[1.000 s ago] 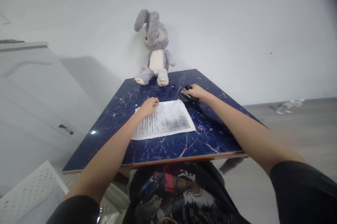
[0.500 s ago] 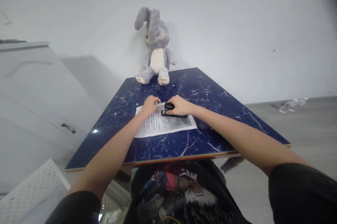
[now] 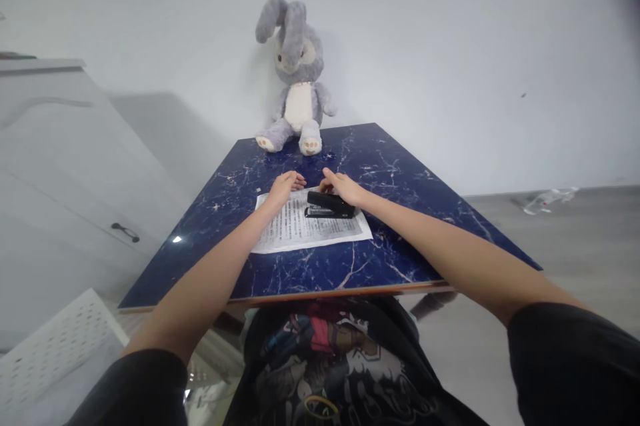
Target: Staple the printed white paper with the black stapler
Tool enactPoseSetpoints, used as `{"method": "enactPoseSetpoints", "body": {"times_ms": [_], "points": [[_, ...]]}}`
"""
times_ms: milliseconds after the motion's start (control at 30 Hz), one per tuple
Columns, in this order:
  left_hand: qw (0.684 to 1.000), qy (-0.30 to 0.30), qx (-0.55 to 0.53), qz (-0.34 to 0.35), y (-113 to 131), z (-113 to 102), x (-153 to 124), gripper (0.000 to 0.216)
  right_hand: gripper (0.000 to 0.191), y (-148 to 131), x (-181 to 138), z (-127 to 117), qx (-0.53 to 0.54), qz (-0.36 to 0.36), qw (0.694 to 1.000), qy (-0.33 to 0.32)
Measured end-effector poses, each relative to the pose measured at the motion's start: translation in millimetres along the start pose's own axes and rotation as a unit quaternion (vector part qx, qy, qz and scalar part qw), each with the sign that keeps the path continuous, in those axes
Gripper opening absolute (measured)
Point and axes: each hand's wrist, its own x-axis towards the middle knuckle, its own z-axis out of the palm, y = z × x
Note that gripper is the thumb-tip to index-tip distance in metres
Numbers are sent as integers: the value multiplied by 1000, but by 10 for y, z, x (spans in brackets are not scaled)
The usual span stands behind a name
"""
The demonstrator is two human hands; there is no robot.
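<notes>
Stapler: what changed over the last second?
The right hand carried the stapler from the table right of the paper onto it, then opened; it now rests beside it. The left hand stayed on the paper's far corner; plush rabbit unmoved.

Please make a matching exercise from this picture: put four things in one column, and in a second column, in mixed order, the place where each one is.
Things:
1. stapler
2. toy rabbit
3. printed sheet
4. left hand

Places:
A. sitting at the far edge of the blue table, against the wall
B. lying flat on the table top
C. lying on the paper, beside the right hand
D. resting on the far left corner of the paper

Pairs: 1-C, 2-A, 3-B, 4-D
</notes>
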Motion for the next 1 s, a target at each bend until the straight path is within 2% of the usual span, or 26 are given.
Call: {"method": "enactPoseSetpoints", "body": {"times_ms": [167,233,267,333,433,500,567,633,700,767,867,933,1000], "points": [[999,18,-29,7,-7,16,-13,32,82,-68,-62,28,-38,-42,997,60],[999,19,-34,-2,9,15,-20,32,79,-107,-66,2,-35,-50,996,65],[999,18,-38,-8,16,10,-21,34,76,-124,-65,-14,-24,-57,997,50],[998,20,-51,-20,25,-6,-18,37,68,-156,-68,-44,-2,-86,996,-29],[998,26,-56,-17,27,-25,-9,38,41,-212,-98,-64,-43,-151,976,-153],[997,31,-63,-8,45,-32,-8,38,24,-260,-129,-58,-101,-179,965,-164],[993,35,-114,-21,94,-38,-16,37,18,-308,-160,-48,-138,-213,959,-125],[975,21,-213,-64,172,-44,-39,37,31,-345,-185,-45,-193,-265,943,-51],[945,-12,-306,-116,257,-46,-75,40,43,-362,-203,-55,-290,-318,902,42],[921,-42,-354,-159,326,-33,-117,45,45,-357,-213,-74,-400,-349,841,106],[899,-66,-379,-211,381,10,-169,51,39,-331,-208,-96,-506,-363,769,148],[889,-73,-389,-232,396,36,-190,50,35,-315,-196,-95,-542,-361,742,160],[883,-78,-396,-239,402,48,-197,49,33,-306,-186,-85,-557,-358,733,158]]}}
